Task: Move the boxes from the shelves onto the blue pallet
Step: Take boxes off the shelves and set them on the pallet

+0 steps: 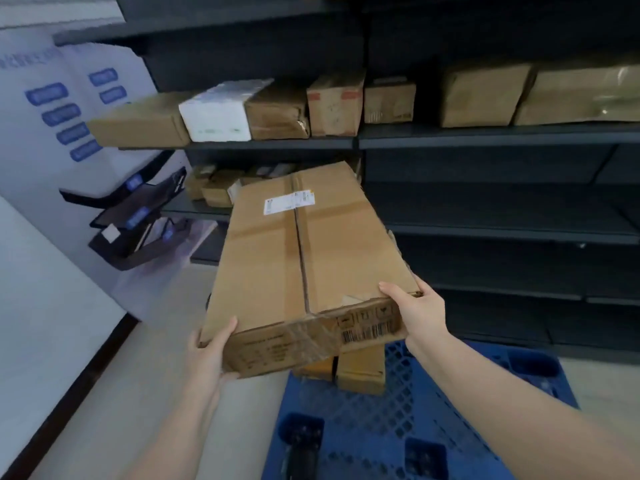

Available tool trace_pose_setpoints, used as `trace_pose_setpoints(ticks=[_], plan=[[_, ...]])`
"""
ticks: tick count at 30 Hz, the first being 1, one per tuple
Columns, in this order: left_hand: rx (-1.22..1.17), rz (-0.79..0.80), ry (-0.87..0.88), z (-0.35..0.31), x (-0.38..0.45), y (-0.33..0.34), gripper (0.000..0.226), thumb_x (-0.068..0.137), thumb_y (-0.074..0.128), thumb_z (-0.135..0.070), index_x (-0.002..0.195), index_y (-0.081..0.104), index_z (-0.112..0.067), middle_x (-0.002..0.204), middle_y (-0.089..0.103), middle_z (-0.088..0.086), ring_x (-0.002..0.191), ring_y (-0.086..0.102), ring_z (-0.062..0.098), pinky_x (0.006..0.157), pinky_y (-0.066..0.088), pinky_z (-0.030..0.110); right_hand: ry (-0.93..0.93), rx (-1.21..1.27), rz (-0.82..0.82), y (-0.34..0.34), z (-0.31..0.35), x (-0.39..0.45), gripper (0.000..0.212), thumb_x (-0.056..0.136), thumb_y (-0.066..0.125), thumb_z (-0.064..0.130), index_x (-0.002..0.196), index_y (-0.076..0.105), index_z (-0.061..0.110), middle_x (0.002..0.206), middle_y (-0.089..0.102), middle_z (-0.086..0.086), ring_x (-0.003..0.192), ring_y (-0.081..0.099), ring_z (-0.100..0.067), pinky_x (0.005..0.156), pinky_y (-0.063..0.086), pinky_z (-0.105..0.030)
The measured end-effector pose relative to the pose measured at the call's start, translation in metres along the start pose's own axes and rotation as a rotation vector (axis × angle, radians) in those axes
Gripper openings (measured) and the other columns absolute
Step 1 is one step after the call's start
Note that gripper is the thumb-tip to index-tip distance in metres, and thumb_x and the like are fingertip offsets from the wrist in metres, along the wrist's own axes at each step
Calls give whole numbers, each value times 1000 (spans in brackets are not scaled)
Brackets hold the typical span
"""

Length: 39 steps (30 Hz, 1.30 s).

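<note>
A long, flat, brown corrugated-cardboard box [304, 258] with a taped centre seam and a white shipping label is held in the air between the dark metal shelving unit [485, 140] and the blue plastic lattice pallet [408, 427]. It tilts, its far end toward the shelves and its near end low, above the pallet's back edge. The left hand [211, 351] clasps the near left corner, thumb on the top face and fingers curled under the bottom. The right hand [415, 310] grips the near right corner, thumb on top and palm against the end face beside the printed barcode. Both hands are closed on the box.

Two smaller brown cardboard boxes [349, 370] already lie on the pallet, just under the held box's near end. More cartons, among them a white wrapped parcel [221, 114], sit on the upper shelf, and a few small ones on the shelf below it at the left.

The box looks stiff but worn: its near end is creased and wrinkled under loose clear tape, so that edge may give under a hard pinch. Carried by one end alone, it is probably fairly light, though its length makes the far end want to swing or sag. A hold under the bottom edge at both corners, or further along the long sides, seems safest for lowering it flat onto the pallet.
</note>
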<state>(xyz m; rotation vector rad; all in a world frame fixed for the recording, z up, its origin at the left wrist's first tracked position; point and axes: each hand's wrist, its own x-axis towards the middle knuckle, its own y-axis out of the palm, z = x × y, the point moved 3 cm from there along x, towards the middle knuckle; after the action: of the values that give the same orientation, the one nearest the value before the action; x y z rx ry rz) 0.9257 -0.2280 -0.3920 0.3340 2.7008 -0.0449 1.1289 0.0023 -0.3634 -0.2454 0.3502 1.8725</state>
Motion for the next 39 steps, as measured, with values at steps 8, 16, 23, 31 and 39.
trace_pose_setpoints(ticks=[8,16,23,31,39], plan=[[268,200,-299,108,2,88,60,74,77,-34,123,46,-22,125,54,5,113,53,34,71,54,47,243,67,-334,-126,-90,15,34,74,79,15,104,65,23,94,67,-2,90,64,-30,82,53,-57],[450,344,-440,215,15,192,69,81,72,-30,139,35,-24,144,38,4,131,36,35,96,43,61,320,110,-605,-228,-162,48,61,78,76,12,133,51,17,90,58,0,85,60,-29,80,53,-57],[445,345,-565,334,14,264,68,79,73,-33,136,37,-24,136,43,4,124,42,34,97,42,58,438,122,-713,-322,-244,104,62,73,79,15,130,54,11,100,60,-7,77,62,-25,45,56,-46],[381,186,-656,465,19,307,47,79,74,-28,113,42,-21,99,44,-3,95,42,25,85,44,48,538,37,-641,-394,-341,196,60,79,74,13,134,50,13,108,59,-9,93,59,-34,62,52,-43],[309,65,-720,603,79,306,44,81,73,-19,114,44,-23,114,44,1,106,45,29,82,47,49,657,87,-483,-414,-488,283,68,80,71,4,141,44,17,122,58,-8,86,61,-29,84,51,-50]])
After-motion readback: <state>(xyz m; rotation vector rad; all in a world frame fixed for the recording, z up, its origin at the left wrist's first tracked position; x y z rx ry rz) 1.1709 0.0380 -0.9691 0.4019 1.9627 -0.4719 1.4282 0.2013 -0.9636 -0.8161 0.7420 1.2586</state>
